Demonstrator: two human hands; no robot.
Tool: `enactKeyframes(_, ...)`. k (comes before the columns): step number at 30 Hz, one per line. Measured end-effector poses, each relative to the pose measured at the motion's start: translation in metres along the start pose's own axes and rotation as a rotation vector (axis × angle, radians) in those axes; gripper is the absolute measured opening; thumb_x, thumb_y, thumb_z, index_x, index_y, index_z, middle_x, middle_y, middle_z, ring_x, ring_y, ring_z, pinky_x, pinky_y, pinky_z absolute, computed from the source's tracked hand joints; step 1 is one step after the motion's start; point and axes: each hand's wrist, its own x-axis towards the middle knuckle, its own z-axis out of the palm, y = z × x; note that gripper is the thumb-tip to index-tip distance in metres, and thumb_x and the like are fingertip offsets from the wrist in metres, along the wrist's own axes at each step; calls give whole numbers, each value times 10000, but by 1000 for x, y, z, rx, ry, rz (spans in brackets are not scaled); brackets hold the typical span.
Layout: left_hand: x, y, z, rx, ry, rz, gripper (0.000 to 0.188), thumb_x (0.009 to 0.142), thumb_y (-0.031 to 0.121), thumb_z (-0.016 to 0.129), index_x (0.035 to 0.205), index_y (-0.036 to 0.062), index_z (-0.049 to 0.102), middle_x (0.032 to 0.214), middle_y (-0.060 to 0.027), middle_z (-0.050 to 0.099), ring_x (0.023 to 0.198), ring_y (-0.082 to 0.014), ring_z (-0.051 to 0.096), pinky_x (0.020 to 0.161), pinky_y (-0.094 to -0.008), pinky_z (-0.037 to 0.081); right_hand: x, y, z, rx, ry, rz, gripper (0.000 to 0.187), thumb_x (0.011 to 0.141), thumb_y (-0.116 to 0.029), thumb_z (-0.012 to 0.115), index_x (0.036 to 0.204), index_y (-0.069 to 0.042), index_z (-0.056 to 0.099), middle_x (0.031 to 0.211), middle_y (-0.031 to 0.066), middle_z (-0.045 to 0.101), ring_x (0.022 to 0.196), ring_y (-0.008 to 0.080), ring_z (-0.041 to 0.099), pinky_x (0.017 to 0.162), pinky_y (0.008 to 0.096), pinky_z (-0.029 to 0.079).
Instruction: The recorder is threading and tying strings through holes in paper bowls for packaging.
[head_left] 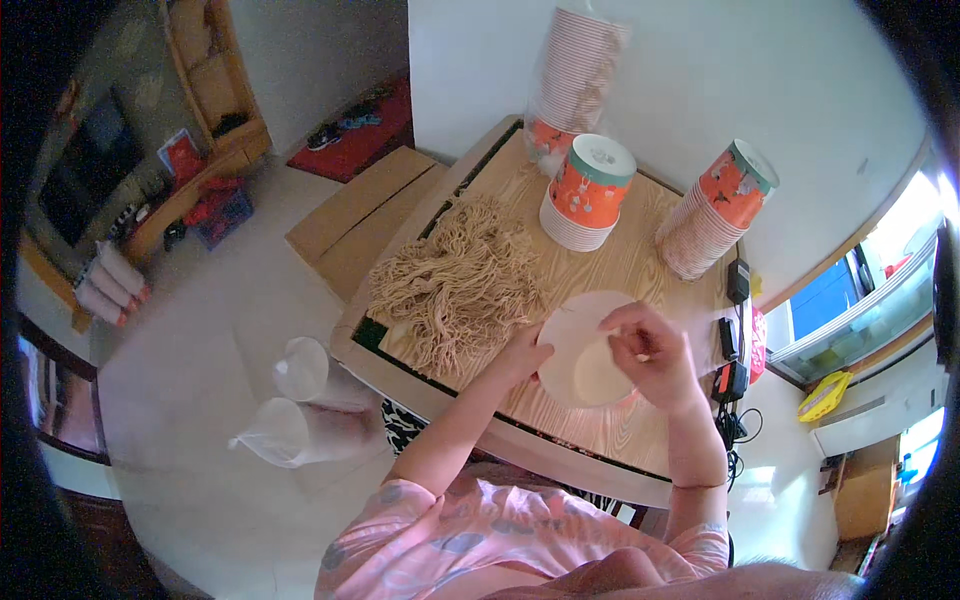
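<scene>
My left hand [522, 357] grips the left side of a white paper cup [592, 372], thumb over its rim. The cup's mouth faces up toward me, and its inside is plain white. Over the right part of the mouth is my right hand [650, 352], its fingers pinched together; a small pale bit shows at the fingertips, too small to make out. Left of the cup lies a large tangled heap of beige string [460, 280]. Beyond it stands a short upside-down stack of orange and green paper cups [592, 195].
Taller cup stacks stand at the back, one in a clear plastic bag [580, 70], another leaning at the right [715, 210]. Black power adapters [733, 380] with cables line the table's right edge. A cardboard box [365, 220] and bagged cups [300, 430] are on the floor at left.
</scene>
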Motion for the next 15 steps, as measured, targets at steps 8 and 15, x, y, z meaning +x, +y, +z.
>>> enactKeyframes(8,-43,60,19,447,214,437,483,774,7,498,1249,96,494,997,-160,623,840,-275,624,726,-346,505,4,16,-30,-204,489,54,129,804,40,513,866,-35,598,593,-21,438,535,32,360,467,204,314)
enactKeyframes(15,-62,73,12,642,340,688,588,760,-27,489,1307,181,437,1133,-158,559,900,-317,599,733,-381,500,4,24,-44,-144,392,24,137,771,87,491,804,-28,556,601,-80,307,529,7,254,472,185,208)
